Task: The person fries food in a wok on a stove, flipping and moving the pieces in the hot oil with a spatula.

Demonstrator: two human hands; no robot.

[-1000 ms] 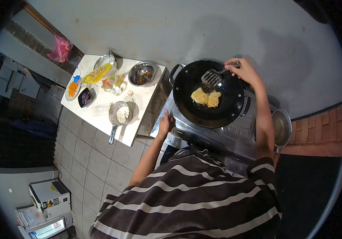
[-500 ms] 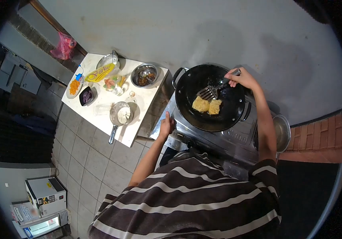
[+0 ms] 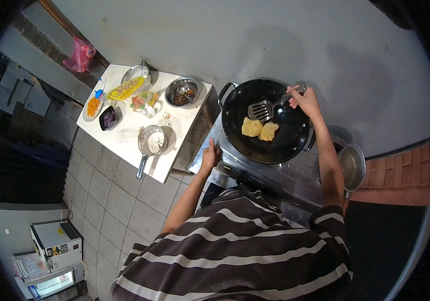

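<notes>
Two golden food pieces [image 3: 259, 129] lie side by side in a black wok [image 3: 255, 153], the slotted blade of a metal spatula [image 3: 261, 111] just beside them, on the wall side. The right hand [image 3: 305, 103] pinches the spatula's handle between its fingers above the wok's far rim, well apart from the food. The wok sits on a steel stove [image 3: 297, 170]; the left hand [image 3: 209, 157] is at the stove's edge, thumb extended, its grip impossible to tell. Leftward, a white worktop [image 3: 181, 131] bears bowls and a saucepan [image 3: 143, 143]. Grey wall [image 3: 215, 40] and tiled floor [image 3: 117, 205] surround everything.
</notes>
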